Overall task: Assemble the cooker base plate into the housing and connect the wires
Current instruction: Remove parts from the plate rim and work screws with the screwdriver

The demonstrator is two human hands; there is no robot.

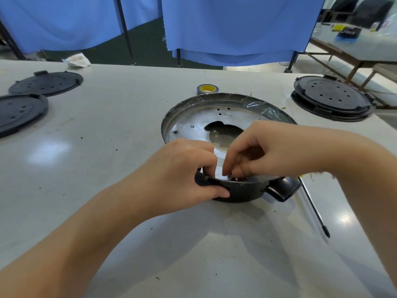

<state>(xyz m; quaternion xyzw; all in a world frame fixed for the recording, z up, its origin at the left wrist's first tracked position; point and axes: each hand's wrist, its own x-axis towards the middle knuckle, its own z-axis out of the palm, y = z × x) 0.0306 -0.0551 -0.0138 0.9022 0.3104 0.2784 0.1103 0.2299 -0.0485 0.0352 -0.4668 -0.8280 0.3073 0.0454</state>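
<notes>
Left hand (182,166) grips the housing (227,190) near rim, right hand (255,151) fingers pinched inside hiding wires; tape roll (207,89) beyond, black plates (46,82) left, screwdriver (313,207) right

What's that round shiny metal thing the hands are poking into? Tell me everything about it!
It is the cooker housing, a round, shallow shell lying on the grey table. Inside it looks like silvery metal, with small holes and one big, uneven opening in the middle. Wrinkly clear plastic film wraps its far rim. The near rim is black, with a black handle sticking out on the right. The left hand grips the near rim, thumb outside. The right hand reaches inside with curled fingers; what they pinch is hidden.
</notes>
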